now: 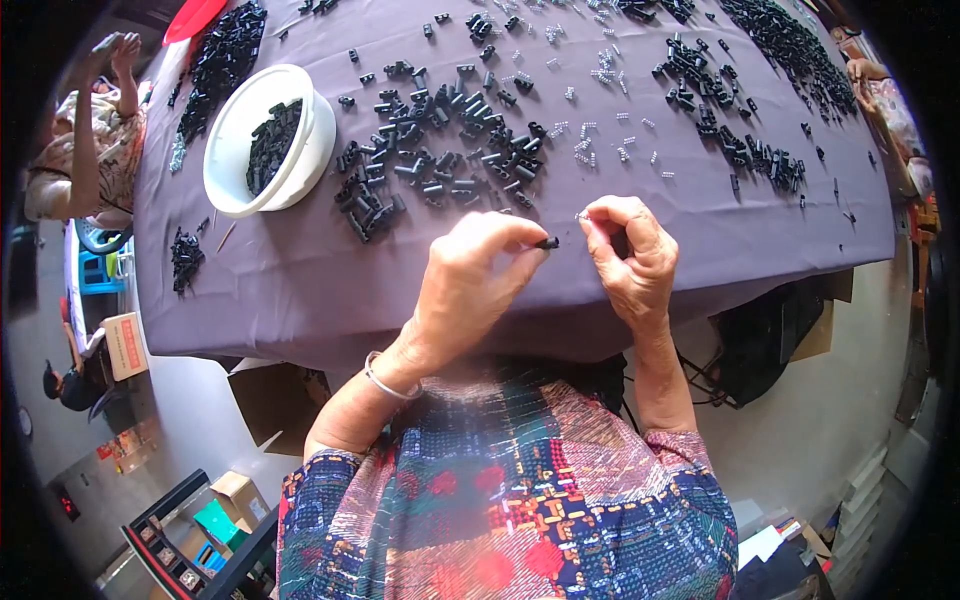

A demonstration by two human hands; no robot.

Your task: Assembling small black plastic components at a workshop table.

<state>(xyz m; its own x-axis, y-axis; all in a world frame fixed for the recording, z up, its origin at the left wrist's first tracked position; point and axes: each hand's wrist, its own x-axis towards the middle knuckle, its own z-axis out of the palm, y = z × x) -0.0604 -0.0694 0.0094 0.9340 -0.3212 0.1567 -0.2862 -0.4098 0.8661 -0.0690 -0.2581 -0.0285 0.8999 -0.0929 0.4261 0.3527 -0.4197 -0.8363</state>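
My left hand [468, 268] is closed, with a small black plastic tube-shaped part [548, 243] pinched between thumb and fingertips. To its right, my right hand [632, 258] pinches a tiny silvery piece [582, 216] that looks like a coil spring. The two hands face each other, a short gap apart, above the table's near side. Beyond my left hand lies a loose heap of black plastic parts [440, 140]. Small metal coil springs [587, 140] are scattered on the cloth past my right hand.
A white plastic tub [322, 125] holding black pieces stands at the left. More black parts [740, 130] lie at the right, and a dense pile [222, 60] sits far left beside a red container [190, 18]. Other people sit at both sides. The grey-purple tablecloth [270, 290] hangs over the near edge.
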